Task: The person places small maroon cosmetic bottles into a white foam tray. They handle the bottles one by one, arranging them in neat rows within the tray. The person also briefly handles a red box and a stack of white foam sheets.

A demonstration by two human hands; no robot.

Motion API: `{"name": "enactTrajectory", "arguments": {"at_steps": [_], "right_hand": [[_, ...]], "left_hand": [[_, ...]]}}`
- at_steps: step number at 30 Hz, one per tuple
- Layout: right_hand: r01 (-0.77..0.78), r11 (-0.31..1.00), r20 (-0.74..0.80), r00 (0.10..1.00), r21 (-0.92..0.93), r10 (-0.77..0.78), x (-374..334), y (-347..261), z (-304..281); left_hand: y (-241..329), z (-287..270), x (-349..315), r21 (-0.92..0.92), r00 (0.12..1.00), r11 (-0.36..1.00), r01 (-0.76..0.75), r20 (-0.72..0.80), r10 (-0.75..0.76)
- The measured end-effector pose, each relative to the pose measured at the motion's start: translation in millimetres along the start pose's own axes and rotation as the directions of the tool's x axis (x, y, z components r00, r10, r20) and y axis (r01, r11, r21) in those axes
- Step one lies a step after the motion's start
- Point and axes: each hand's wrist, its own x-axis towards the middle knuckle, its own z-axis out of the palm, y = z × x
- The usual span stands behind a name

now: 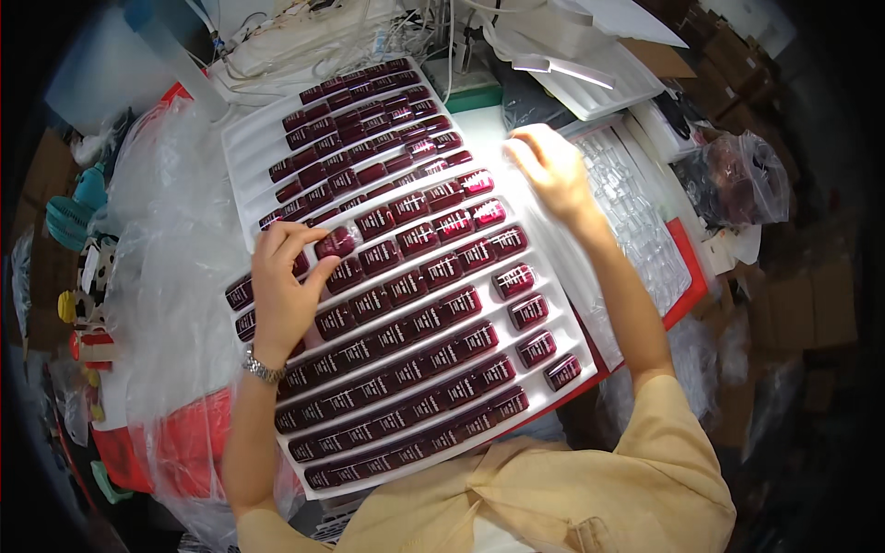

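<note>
A white ridged tray [544, 315] lies before me, its grooves lined with rows of small glossy dark red bottles carrying pale print. Another white tray section [249, 175] beyond it holds further rows of the same kind. My left hand [284, 293], with a metal watch at the wrist, is over the left middle of the rows. Its thumb and forefinger pinch one dark red bottle [336, 241], tilted out of line with its neighbours. My right hand [556, 173] hovers past the tray's right edge, fingers curled together under bright light; whatever they may hold is hidden.
Clear plastic sheeting [166, 276] covers the left side over a red surface. A tray of clear pieces [631, 207] lies to the right on a red board [687, 272]. At the back are a lamp [562, 69], cables and a white tray; boxes and bags crowd the far right.
</note>
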Motion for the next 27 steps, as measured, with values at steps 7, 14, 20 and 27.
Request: {"name": "enactTrajectory", "arguments": {"at_steps": [7, 14, 20, 27], "right_hand": [[-0.635, 0.51, 0.054, 0.595, -0.58, 0.802, -55, 179, 14], [-0.507, 0.546, 0.088, 0.674, -0.667, 0.733, -40, 183, 13], [-0.408, 0.748, 0.037, 0.866, -0.524, 0.498, -56, 185, 2], [-0.586, 0.238, 0.468, 0.784, 0.775, 0.407, 3, -18, -10]], "left_hand": [[-21, 15, 3, 0.123, 0.995, 0.992, 0.017, 0.096, -0.028], [-13, -3, -5, 0.215, 0.999, 0.977, 0.005, 0.032, -0.013], [-23, -37, -22, 0.235, 0.991, 0.972, -0.021, 0.131, -0.01], [-49, -37, -26, 0.279, 0.997, 0.96, -0.004, 0.072, -0.017]]}}
